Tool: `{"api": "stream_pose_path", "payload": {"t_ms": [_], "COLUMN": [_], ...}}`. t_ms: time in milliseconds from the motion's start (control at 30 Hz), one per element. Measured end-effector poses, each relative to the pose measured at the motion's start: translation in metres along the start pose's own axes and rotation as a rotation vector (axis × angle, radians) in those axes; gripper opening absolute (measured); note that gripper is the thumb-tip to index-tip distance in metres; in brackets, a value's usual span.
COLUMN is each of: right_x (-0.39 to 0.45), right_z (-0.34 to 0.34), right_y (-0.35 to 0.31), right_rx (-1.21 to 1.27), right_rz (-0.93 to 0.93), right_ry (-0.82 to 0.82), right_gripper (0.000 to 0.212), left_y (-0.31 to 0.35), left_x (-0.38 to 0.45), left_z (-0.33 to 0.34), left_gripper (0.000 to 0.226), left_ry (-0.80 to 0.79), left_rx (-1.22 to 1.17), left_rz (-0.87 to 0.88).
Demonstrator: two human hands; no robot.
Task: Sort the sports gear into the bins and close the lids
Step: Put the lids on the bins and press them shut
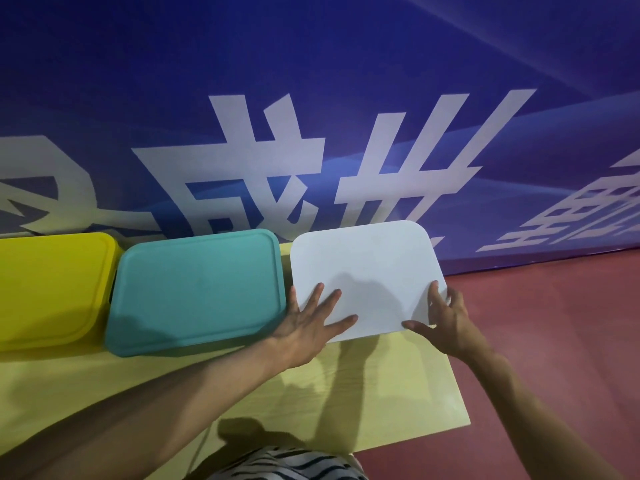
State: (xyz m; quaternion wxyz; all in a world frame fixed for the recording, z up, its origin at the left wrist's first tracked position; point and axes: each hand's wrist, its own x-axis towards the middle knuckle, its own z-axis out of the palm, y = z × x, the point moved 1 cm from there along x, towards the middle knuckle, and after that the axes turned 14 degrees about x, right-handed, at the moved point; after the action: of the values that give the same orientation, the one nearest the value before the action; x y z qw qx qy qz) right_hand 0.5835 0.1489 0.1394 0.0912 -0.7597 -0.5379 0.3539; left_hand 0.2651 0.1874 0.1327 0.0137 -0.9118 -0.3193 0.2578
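Note:
Three lidded bins stand in a row on a pale wooden table (381, 393): a yellow bin (48, 289) at the left, a teal bin (197, 289) in the middle and a white bin at the right. The white lid (367, 268) covers the white bin, whose body is hidden beneath it. My left hand (308, 327) lies flat with spread fingers on the lid's near left corner. My right hand (446, 323) presses on the near right corner, fingers spread over the edge. No sports gear shows.
A blue banner (311, 98) with large white characters hangs right behind the bins. The table's right edge ends just past the white bin, with red floor (554, 341) beyond. Striped clothing (287, 462) shows at the bottom.

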Motion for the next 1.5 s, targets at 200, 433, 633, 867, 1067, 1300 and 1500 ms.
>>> {"api": "stream_pose_path", "payload": {"t_ms": [200, 433, 633, 867, 1067, 1300, 1500], "right_x": [0.025, 0.059, 0.1, 0.166, 0.183, 0.189, 0.163], "right_z": [-0.001, -0.014, -0.033, -0.043, -0.032, -0.024, -0.03], "right_y": [-0.027, -0.059, -0.091, -0.132, -0.127, -0.118, -0.123], "right_rx": [-0.03, -0.202, -0.238, -0.479, -0.551, -0.558, -0.465], "right_rz": [-0.007, 0.037, -0.061, -0.168, -0.138, -0.182, -0.179], "right_ry": [0.017, -0.024, -0.011, -0.154, -0.191, -0.153, -0.124], "right_gripper": [0.129, 0.127, 0.122, 0.146, 0.144, 0.141, 0.124], "left_y": [-0.028, -0.065, -0.099, -0.164, -0.167, -0.163, -0.167], "left_x": [0.013, 0.037, 0.046, 0.07, 0.084, 0.09, 0.063], "left_z": [-0.002, -0.019, -0.043, -0.055, -0.053, -0.056, -0.043], "left_gripper": [0.094, 0.084, 0.097, 0.138, 0.134, 0.134, 0.116], "left_ry": [-0.021, -0.122, -0.054, -0.184, -0.215, -0.212, -0.121], "left_rx": [0.008, -0.118, -0.241, -0.153, -0.11, -0.055, -0.197], "left_rz": [-0.045, 0.018, -0.111, -0.257, -0.222, -0.22, -0.253]}}
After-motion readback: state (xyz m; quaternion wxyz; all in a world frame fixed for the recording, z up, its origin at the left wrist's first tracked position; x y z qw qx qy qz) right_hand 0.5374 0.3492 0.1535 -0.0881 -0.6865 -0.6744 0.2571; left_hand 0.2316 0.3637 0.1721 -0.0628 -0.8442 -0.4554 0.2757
